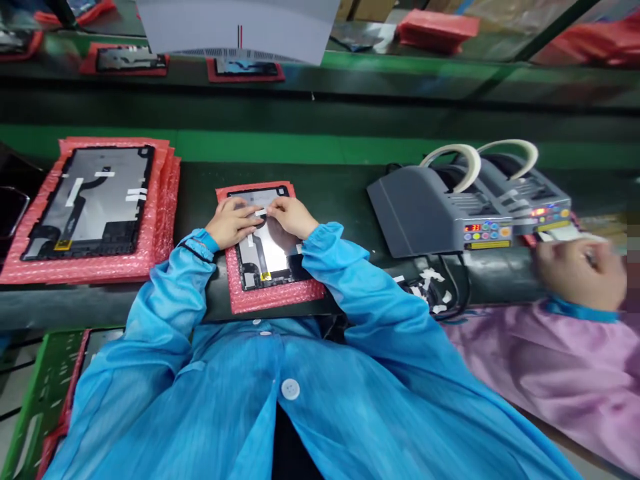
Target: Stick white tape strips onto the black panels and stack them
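Observation:
A tablet screen panel (pixel 270 248), its back facing up, lies on a pink bubble-wrap bag (pixel 278 300) in front of me. My left hand (pixel 233 221) rests on the panel's upper left part, its fingers stretched toward a small piece of white tape (pixel 261 213). From the other side, my right hand (pixel 291 217) pinches with thumb and forefinger at the right end of that tape. A dark flex cable (pixel 261 252) with a yellow end runs down the panel below my fingers. Bright light reflects off the panel's middle.
At left, another panel (pixel 100 200) lies on stacked pink bags (pixel 165 220). Two grey tape dispensers (pixel 420 210) with white rolls stand at right. Beside them is a co-worker's blurred hand (pixel 583 273). More bagged panels (pixel 131 60) lie across the back, below a hanging white sheet (pixel 240 27).

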`<state>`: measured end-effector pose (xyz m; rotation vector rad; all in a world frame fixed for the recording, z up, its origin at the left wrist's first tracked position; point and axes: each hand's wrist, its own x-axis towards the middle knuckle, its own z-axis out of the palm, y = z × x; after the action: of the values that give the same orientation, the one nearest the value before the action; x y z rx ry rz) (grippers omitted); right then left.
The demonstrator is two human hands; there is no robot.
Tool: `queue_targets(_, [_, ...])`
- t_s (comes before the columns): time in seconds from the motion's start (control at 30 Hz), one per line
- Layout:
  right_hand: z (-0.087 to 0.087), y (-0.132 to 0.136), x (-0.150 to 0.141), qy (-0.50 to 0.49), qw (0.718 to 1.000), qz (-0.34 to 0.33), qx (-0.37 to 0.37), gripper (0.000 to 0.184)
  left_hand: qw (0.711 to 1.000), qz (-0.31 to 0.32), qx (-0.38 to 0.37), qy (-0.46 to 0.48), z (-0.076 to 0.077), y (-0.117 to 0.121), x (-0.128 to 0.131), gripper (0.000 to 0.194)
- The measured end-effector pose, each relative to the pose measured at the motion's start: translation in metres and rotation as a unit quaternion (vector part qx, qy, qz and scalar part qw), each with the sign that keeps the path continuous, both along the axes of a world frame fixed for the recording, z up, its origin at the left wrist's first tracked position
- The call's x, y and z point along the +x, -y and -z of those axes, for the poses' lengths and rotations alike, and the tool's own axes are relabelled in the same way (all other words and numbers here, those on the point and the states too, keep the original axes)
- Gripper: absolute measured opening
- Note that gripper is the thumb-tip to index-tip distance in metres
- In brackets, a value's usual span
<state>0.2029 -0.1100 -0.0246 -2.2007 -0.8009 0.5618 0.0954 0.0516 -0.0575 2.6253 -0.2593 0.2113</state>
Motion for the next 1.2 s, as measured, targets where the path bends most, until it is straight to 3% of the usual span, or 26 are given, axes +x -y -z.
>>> queue_targets(0.2, [-0.006, -0.005, -0.006, 0.066, 0.992, -0.007, -0.111, 0.017, 1.000, -0.002, -0.016, 0.004, 0.002, 0.001, 0.000, 0.032])
queue_targets(0.63, [-0.019, -0.014, -0.015, 0.123, 0.970, -0.034, -0.208, 0.024, 1.000, -0.009, 0.019, 0.017, -0.003, 0.005, -0.003, 0.041])
queue_targets(0.8, [-0.026, -0.008, -0.020, 0.170, 0.950, 0.025, -0.261, 0.029, 0.999, -0.009, 0.052, 0.014, -0.005, 0.005, -0.004, 0.042])
queue_targets(0.9, [-0.024, 0.026, -0.022, 0.187, 0.959, 0.104, -0.188, 0.023, 0.998, -0.013, 0.064, 0.013, -0.006, 0.005, -0.003, 0.041])
queue_targets(1.0, [-0.008, 0.090, -0.021, 0.178, 0.954, 0.243, -0.008, 0.029, 0.997, -0.007, 0.081, 0.014, -0.010, 0.007, -0.003, 0.041])
queue_targets(1.03, [0.000, 0.115, -0.019, 0.172, 0.936, 0.301, 0.062, 0.034, 0.996, -0.005, 0.089, 0.018, -0.012, 0.008, -0.003, 0.040])
queue_targets(1.1, [0.014, 0.167, -0.016, 0.154, 0.873, 0.427, 0.176, 0.041, 0.994, -0.014, 0.104, 0.033, -0.017, 0.012, -0.002, 0.040])
queue_targets(1.2, [0.024, 0.230, -0.007, 0.104, 0.766, 0.576, 0.265, 0.043, 0.990, -0.047, 0.113, 0.063, -0.025, 0.023, 0.005, 0.039])
